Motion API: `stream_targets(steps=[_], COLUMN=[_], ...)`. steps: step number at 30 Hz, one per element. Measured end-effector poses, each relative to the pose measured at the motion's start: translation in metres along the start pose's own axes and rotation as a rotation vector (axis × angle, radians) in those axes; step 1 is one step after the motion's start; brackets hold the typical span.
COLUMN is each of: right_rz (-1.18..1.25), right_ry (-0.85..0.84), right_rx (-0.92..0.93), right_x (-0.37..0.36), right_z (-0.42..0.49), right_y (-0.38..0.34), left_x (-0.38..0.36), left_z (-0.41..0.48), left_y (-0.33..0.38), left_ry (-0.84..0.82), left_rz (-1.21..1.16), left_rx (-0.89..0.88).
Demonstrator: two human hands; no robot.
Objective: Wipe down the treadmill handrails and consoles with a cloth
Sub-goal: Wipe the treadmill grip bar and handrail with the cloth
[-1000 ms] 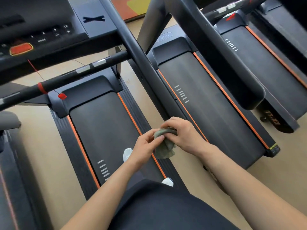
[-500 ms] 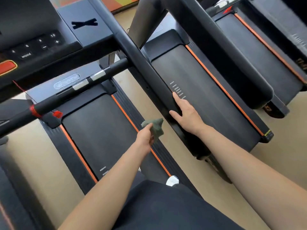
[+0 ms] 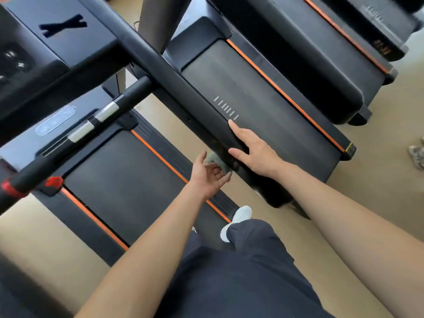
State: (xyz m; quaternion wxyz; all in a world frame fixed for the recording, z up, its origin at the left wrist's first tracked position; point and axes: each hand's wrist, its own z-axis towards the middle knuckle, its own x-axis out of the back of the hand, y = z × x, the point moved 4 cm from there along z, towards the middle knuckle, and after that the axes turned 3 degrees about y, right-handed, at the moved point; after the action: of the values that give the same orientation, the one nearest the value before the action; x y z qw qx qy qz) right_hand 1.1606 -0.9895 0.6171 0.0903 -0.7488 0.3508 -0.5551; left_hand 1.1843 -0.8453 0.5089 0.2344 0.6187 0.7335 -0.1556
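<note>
Left hand (image 3: 208,174), fingers spread, has pressed cloth (image 3: 220,162) against handrail (image 3: 183,88); right hand (image 3: 254,150) flat on top. Wiping begins.

Pretty bright, soft light all over, no hard shadows, just a faint darker patch on the tan floor (image 3: 378,180) under the treadmill decks. The black handrail (image 3: 188,97) has a dull grey sheen along its top, and the silver grip plates (image 3: 106,111) catch a bit of glare. Sharpness is meh: the console buttons (image 3: 13,58) at the left edge are smeared, the top right corner is streaky with motion blur, same for the sneaker (image 3: 416,154) at the right edge. The wide lens bends straight rails near the borders. The forearms look fairly crisp.
</note>
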Motion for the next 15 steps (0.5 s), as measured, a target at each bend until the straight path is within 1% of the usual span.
stream_targets(steps=[5, 7, 11, 15], right_rz=[0.057, 0.066, 0.072, 0.048], right_ry=[-0.008, 0.006, 0.024, 0.035], right_rx=[0.010, 0.016, 0.025, 0.021], right_x=[-0.003, -0.004, -0.006, -0.005], right_z=[0.003, 0.003, 0.003, 0.003], right_y=[0.004, 0.006, 0.007, 0.008], left_x=[0.000, 0.003, 0.003, 0.001], left_z=[0.003, 0.002, 0.004, 0.009], left_y=[-0.019, -0.022, -0.014, 0.003], left_ry=[-0.024, -0.048, -0.090, -0.060], left_rz=[0.092, 0.085, 0.033, -0.019], left_rx=[0.059, 0.074, 0.047, -0.023])
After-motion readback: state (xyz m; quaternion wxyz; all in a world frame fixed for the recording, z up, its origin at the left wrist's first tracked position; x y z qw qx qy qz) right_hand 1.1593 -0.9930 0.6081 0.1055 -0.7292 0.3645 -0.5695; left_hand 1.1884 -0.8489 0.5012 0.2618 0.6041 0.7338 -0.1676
